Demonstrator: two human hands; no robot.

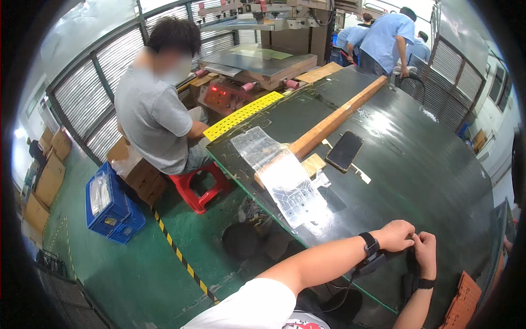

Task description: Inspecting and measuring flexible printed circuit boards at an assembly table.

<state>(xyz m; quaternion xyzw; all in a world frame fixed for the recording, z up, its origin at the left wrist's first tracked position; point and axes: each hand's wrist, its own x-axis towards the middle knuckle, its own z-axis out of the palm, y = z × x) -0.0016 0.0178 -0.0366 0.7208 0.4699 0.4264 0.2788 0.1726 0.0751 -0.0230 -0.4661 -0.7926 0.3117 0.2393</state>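
Over the near right part of the dark table, my two hands meet. My left hand, with a black strap and device at the wrist, has its fingers curled in toward the right. Against its fingertips is my right hand, closed, with a black band at the wrist. Whatever the fingers pinch is too small or hidden to make out. A clear, shiny printed plastic sheet lies left of my hands, reaching the table's left edge. Beyond them rests a dark smartphone.
A long wooden bar crosses the table beside the sheet. A yellow perforated strip lies on the far left edge. Someone in grey sits on a red stool by a machine. Blue crates stand on the floor.
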